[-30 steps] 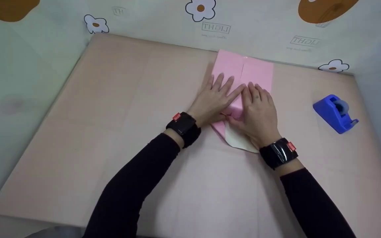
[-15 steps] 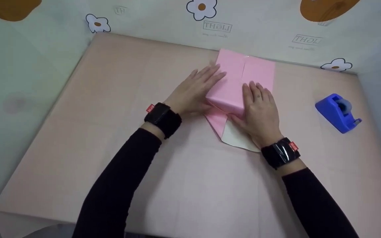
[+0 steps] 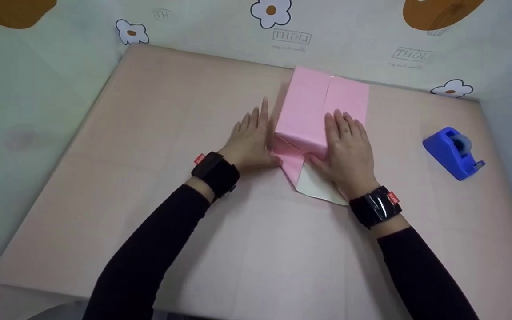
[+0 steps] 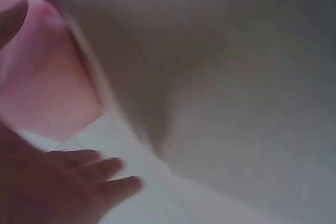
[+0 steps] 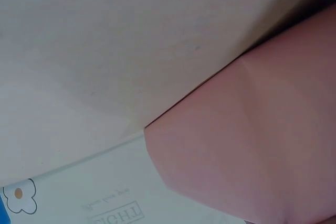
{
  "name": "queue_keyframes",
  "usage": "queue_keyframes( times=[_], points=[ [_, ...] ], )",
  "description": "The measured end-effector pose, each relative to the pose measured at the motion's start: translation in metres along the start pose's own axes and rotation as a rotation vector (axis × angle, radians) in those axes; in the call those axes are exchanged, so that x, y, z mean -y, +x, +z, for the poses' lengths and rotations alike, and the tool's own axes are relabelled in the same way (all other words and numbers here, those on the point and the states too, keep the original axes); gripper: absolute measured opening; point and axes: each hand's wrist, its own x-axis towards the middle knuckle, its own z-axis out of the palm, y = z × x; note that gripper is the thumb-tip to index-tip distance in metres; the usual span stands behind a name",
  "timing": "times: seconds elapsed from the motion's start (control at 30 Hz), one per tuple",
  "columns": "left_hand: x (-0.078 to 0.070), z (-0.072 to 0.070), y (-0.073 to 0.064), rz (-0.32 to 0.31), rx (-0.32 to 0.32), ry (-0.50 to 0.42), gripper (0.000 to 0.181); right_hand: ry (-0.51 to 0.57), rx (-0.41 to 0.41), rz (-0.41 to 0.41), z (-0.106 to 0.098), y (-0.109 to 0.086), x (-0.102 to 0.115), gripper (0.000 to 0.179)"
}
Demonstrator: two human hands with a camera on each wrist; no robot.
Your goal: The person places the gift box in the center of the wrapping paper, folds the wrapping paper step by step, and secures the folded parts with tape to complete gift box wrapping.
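A box wrapped in pink paper (image 3: 307,102) lies at the back of the table, a seam running along its top. From its near end sticks out a partly folded paper flap (image 3: 291,166), with the paper's pale inner side (image 3: 320,182) showing. My right hand (image 3: 349,151) rests on the box's near right part, fingers straight, thumb against the near end. Beside the near left corner, my left hand (image 3: 251,142) has its fingers extended and its thumb at the flap's left edge; whether the thumb touches is unclear. Pink paper (image 4: 47,77) also fills the left wrist view's upper left.
A blue tape dispenser (image 3: 454,153) with a roll of tape stands to the right on the pale pink table cover (image 3: 158,133). Behind the table's back edge hangs a patterned sheet (image 3: 211,31) with flowers and lettering.
My left hand has lifted off the box top and moved left and down to the box's near left side, uncovering the top and flap. The right hand has stayed in place.
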Motion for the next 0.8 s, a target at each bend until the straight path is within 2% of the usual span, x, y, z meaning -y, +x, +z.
queue_keyframes(
  times=[0.03, 0.1, 0.17, 0.2, 0.23, 0.27, 0.33, 0.4, 0.47, 0.63, 0.8],
  points=[
    [0.0, 0.001, -0.009, -0.016, -0.027, 0.033, 0.108, 0.002, 0.002, 0.001, 0.0, 0.0, 0.001, 0.101],
    [0.002, 0.004, -0.028, 0.004, -0.127, 0.133, 0.072, 0.004, 0.002, 0.0, 0.0, 0.0, 0.002, 0.101],
    [0.006, 0.005, -0.044, 0.076, -0.185, 0.243, 0.038, 0.007, 0.0, -0.002, 0.0, 0.0, 0.003, 0.101],
    [0.009, 0.005, -0.05, 0.121, -0.188, 0.281, 0.032, 0.007, -0.003, -0.002, 0.0, 0.0, 0.003, 0.101],
    [0.011, 0.005, -0.053, 0.168, -0.167, 0.3, 0.033, 0.006, -0.005, -0.003, -0.001, 0.0, 0.003, 0.101],
    [0.014, 0.005, -0.055, 0.217, -0.12, 0.311, 0.041, 0.007, -0.007, -0.002, -0.001, 0.0, 0.003, 0.101],
    [0.019, 0.003, -0.053, 0.277, 0.023, 0.276, 0.059, 0.007, -0.015, 0.001, -0.002, 0.001, 0.002, 0.101],
    [0.024, 0.001, -0.047, 0.283, 0.118, 0.233, 0.072, 0.008, -0.019, 0.004, -0.002, 0.001, 0.001, 0.1],
    [0.028, -0.001, -0.039, 0.269, 0.171, 0.205, 0.074, 0.008, -0.019, 0.004, -0.002, 0.001, 0.001, 0.1],
    [0.038, -0.006, -0.028, 0.275, 0.232, 0.18, 0.073, 0.011, -0.016, 0.001, 0.0, 0.0, 0.001, 0.102],
    [0.042, -0.006, -0.022, 0.334, 0.218, 0.204, 0.074, 0.012, -0.004, 0.011, 0.001, 0.0, 0.0, 0.102]
  ],
)
